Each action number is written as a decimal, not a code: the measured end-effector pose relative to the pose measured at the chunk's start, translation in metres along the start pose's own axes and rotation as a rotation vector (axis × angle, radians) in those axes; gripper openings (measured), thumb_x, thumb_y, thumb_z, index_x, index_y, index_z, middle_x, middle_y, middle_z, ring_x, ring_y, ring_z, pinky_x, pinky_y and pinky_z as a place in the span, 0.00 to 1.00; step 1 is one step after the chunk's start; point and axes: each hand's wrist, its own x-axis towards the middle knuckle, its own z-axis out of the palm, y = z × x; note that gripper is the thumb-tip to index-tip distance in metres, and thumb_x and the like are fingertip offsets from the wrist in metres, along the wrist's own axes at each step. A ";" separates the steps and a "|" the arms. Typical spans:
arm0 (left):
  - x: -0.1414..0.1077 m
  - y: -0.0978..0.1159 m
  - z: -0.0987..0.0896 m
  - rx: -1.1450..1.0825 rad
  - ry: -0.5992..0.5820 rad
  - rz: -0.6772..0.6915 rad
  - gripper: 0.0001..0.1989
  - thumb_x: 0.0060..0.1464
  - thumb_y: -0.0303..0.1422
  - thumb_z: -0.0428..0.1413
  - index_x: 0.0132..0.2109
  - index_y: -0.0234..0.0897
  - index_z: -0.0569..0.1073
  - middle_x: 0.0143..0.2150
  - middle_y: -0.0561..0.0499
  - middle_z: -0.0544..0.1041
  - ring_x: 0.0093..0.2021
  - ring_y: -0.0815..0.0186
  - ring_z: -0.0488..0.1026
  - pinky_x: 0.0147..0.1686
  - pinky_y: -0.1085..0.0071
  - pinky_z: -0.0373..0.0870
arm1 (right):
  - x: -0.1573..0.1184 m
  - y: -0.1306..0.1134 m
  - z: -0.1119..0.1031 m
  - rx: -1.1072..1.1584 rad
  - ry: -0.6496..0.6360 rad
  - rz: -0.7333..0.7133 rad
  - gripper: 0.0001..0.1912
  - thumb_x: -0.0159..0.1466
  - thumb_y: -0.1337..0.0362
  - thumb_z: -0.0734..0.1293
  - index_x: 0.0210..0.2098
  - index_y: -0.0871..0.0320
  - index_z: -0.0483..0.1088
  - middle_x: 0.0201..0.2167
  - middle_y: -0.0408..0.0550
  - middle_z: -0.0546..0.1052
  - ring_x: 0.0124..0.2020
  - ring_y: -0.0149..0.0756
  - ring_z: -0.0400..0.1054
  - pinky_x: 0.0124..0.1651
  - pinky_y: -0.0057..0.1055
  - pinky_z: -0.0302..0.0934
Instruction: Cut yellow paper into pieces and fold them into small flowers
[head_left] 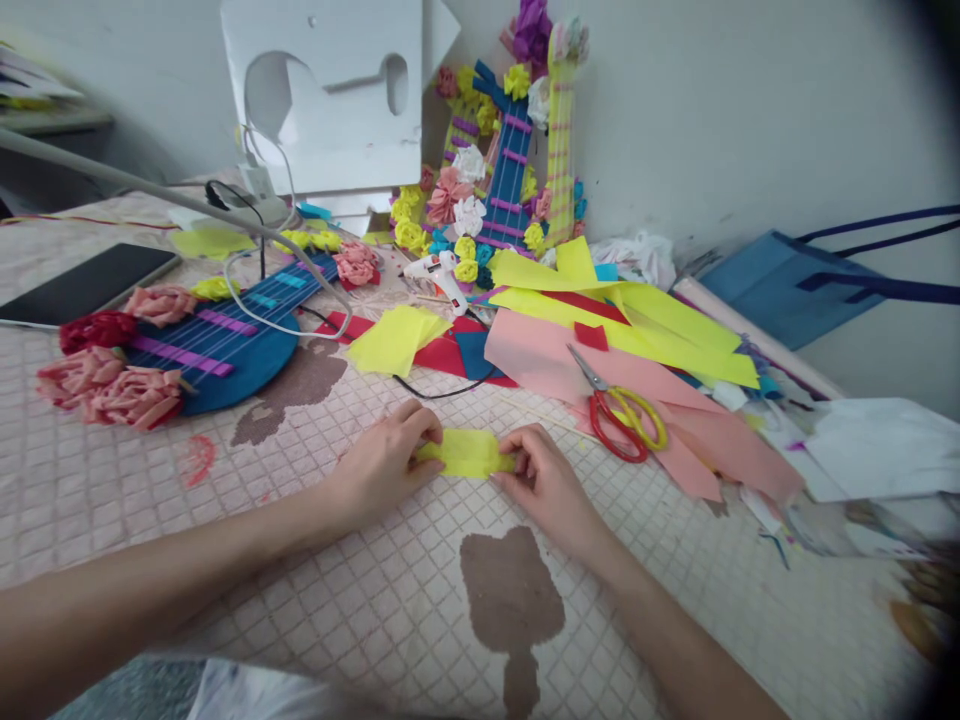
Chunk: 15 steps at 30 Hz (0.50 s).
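A small strip of yellow crepe paper (469, 453) is stretched between my two hands, just above the tabletop. My left hand (390, 455) pinches its left end between thumb and fingers. At the other end, my right hand (544, 480) grips the paper the same way, fingers curled. Beyond my hands lies a stack of yellow paper pieces (396, 340) on red paper (442, 358). Scissors (619, 410) with red and yellow handles rest on pink paper (532, 350), to the right of my right hand.
A blue paper guitar (251, 360) with paper flowers (135, 393) lies at left, near a black tablet-like device (86, 283). A white glue gun (441, 280) and its cord sit centre-back. Decorated guitars (510, 170) lean on the wall. Yellow sheets (675, 335) and a blue bag (787, 285) are right.
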 end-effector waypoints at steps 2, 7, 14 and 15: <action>0.000 0.001 0.001 -0.012 0.009 -0.007 0.08 0.48 0.25 0.54 0.37 0.36 0.65 0.38 0.52 0.67 0.27 0.72 0.65 0.26 0.74 0.62 | 0.002 0.005 -0.004 0.061 -0.007 0.024 0.07 0.59 0.69 0.64 0.37 0.55 0.63 0.32 0.43 0.68 0.29 0.31 0.63 0.31 0.29 0.61; 0.005 0.000 -0.005 -0.087 0.084 -0.057 0.06 0.52 0.31 0.54 0.38 0.36 0.65 0.31 0.54 0.68 0.25 0.72 0.65 0.23 0.75 0.61 | 0.012 0.012 -0.006 -0.021 0.083 0.012 0.02 0.61 0.67 0.62 0.35 0.57 0.65 0.33 0.45 0.69 0.29 0.31 0.64 0.31 0.30 0.61; 0.032 0.008 -0.022 -0.013 -0.038 0.014 0.05 0.53 0.30 0.53 0.38 0.35 0.69 0.33 0.50 0.73 0.30 0.68 0.70 0.27 0.73 0.65 | 0.026 0.005 -0.012 -0.189 -0.063 0.005 0.05 0.55 0.71 0.66 0.31 0.57 0.66 0.33 0.43 0.67 0.29 0.30 0.62 0.32 0.30 0.59; 0.036 0.010 -0.021 0.006 -0.070 0.027 0.06 0.52 0.30 0.53 0.38 0.35 0.70 0.34 0.49 0.74 0.31 0.67 0.71 0.28 0.73 0.66 | 0.027 0.004 -0.013 -0.192 -0.078 0.003 0.05 0.55 0.71 0.66 0.30 0.57 0.66 0.32 0.43 0.67 0.29 0.31 0.62 0.33 0.30 0.59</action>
